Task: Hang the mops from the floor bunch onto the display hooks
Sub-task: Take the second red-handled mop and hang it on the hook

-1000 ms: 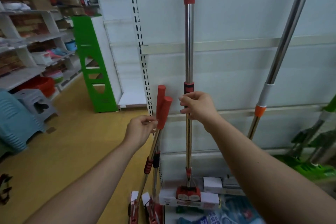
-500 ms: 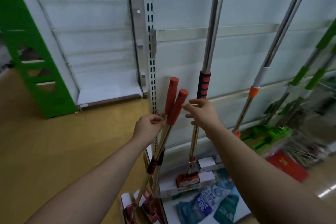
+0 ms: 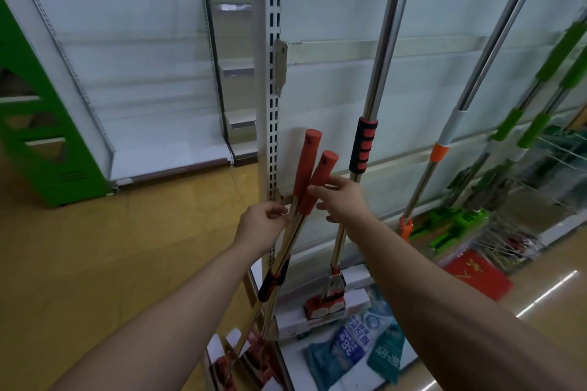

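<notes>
Two mops with red handle grips (image 3: 307,165) lean together against the slotted white upright (image 3: 273,73), their heads low on the floor (image 3: 235,365). My left hand (image 3: 263,227) is closed around both metal shafts just below the red grips. My right hand (image 3: 344,200) is open with fingers spread, its fingertips at the nearer red grip (image 3: 319,181). Behind my right hand a third mop (image 3: 363,144) with a black-and-red sleeve hangs upright against the white panel. Its red head (image 3: 324,305) hangs low over white boxes. Its top and any hook are out of frame.
A steel mop with an orange collar (image 3: 440,149) and several green-handled mops (image 3: 505,127) lean along the panel on the right. Blue packets (image 3: 355,346) lie on the base shelf. A green shelf end (image 3: 38,143) stands at the left, a wire basket (image 3: 540,200) at the right.
My right hand let go of the hanging mop's shaft and moved left to the red grips of the leaning pair. My left hand kept its hold. The view swung right.
</notes>
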`<action>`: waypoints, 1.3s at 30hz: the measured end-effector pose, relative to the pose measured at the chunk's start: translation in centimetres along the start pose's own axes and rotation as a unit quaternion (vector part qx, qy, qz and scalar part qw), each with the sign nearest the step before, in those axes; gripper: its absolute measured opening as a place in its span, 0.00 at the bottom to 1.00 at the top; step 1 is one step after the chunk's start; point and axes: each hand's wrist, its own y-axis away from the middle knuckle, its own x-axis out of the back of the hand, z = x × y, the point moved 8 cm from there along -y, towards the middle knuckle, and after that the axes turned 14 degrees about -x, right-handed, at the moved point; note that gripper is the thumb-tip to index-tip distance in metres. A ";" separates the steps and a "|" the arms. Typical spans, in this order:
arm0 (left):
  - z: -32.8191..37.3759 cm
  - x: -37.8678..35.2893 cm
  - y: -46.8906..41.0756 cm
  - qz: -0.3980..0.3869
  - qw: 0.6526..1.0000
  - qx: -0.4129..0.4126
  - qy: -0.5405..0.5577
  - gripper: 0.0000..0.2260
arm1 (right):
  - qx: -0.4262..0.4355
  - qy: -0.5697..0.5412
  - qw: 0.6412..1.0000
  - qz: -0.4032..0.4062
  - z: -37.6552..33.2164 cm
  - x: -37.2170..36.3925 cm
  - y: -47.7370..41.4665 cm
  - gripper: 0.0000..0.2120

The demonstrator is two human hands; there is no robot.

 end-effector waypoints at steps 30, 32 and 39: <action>-2.1 3.1 2.6 -0.189 0.982 0.000 -0.005 0.14 | 0.117 0.069 0.990 -0.023 -2.0 -6.3 4.8 0.15; -2.0 3.9 3.0 -0.190 0.982 -0.001 -0.009 0.13 | 0.122 0.061 0.990 -0.031 -2.1 -6.9 5.3 0.14; -1.7 7.1 5.0 -0.175 0.984 -0.006 -0.018 0.13 | 0.155 0.068 0.984 -0.054 -2.7 -9.3 7.1 0.12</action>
